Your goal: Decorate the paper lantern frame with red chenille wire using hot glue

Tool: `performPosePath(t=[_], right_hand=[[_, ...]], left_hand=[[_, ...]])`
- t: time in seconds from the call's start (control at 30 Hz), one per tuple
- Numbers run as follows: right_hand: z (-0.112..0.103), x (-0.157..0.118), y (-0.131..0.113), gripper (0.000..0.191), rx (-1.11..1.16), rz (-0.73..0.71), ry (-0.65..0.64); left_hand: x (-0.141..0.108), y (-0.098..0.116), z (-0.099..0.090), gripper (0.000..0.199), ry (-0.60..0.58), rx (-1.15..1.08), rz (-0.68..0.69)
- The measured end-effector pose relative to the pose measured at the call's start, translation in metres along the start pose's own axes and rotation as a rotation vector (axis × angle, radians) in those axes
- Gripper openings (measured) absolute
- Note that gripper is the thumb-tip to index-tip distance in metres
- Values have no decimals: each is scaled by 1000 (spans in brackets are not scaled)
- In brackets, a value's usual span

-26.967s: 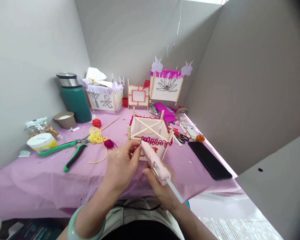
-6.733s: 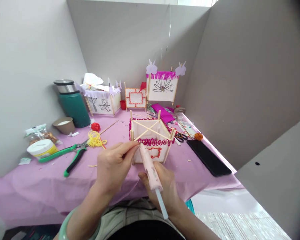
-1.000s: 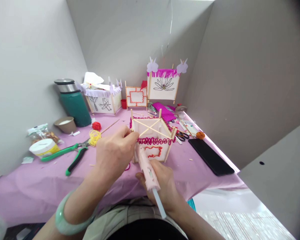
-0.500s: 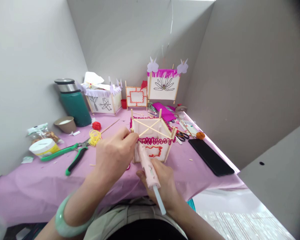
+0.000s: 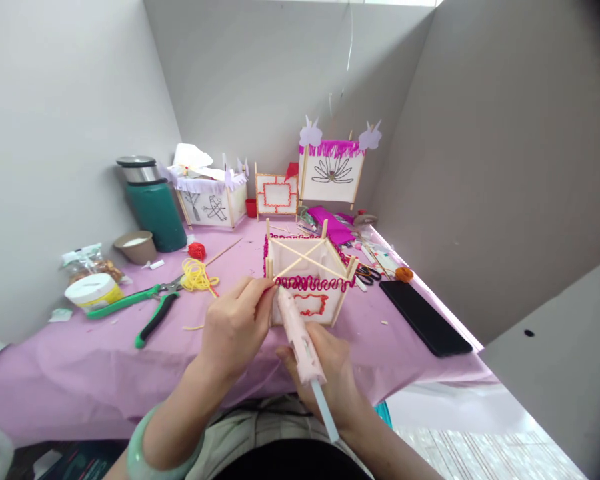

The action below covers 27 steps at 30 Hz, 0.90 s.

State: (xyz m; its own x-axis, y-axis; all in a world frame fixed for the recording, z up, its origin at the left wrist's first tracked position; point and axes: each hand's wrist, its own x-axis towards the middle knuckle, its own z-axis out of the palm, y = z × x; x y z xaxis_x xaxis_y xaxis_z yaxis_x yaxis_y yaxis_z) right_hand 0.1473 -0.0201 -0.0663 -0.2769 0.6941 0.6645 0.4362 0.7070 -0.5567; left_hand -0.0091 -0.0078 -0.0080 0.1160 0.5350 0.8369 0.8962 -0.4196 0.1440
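Note:
A small lantern-like box (image 5: 337,303) of wooden sticks and white panels stands on the table, two thin sticks crossed over its top. Wavy magenta yarn (image 5: 310,285) runs along its upper edges, and an orange-red yarn outline decorates the front panel. My left hand (image 5: 235,323) is closed, thumb and forefinger pinching the end of the magenta yarn at the front left corner; the fingertips partly hide it. In my right hand (image 5: 333,360) is a pale pink hot glue gun (image 5: 300,340), a glue stick (image 5: 325,410) jutting from its back. Its nozzle points at that corner, close to my left fingertips.
To the left lie green-handled pliers (image 5: 155,310), yellow yarn (image 5: 197,275), a tub (image 5: 93,292), a cup (image 5: 135,248) and a teal bottle (image 5: 155,213). A black phone (image 5: 425,317) and scissors (image 5: 367,272) lie right. Decorated panels (image 5: 333,175) stand at the back.
My left hand has turned and lowered slightly, its fingertips now pinching at the box's front left corner post. The glue gun stays near that corner. The whole view has shifted slightly.

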Motion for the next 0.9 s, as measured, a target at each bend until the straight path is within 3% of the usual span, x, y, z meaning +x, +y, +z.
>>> performPosePath(t=[0.27,0.47,0.7,0.9], right_hand=[[1,1,1,22,-14,3,16],[-1,-2,2,20,-14,13,3],[-8,2,-4,15,48,14,20],[-13,7,-9,14,252,121,-44]], left_hand=[[-13,3,4,12,-10,-122,-107],[-15,4,6,16,-38,-30,-148],[-11,9,7,24,-186,193,-164],[-5,12,4,23,-285,109,-210]])
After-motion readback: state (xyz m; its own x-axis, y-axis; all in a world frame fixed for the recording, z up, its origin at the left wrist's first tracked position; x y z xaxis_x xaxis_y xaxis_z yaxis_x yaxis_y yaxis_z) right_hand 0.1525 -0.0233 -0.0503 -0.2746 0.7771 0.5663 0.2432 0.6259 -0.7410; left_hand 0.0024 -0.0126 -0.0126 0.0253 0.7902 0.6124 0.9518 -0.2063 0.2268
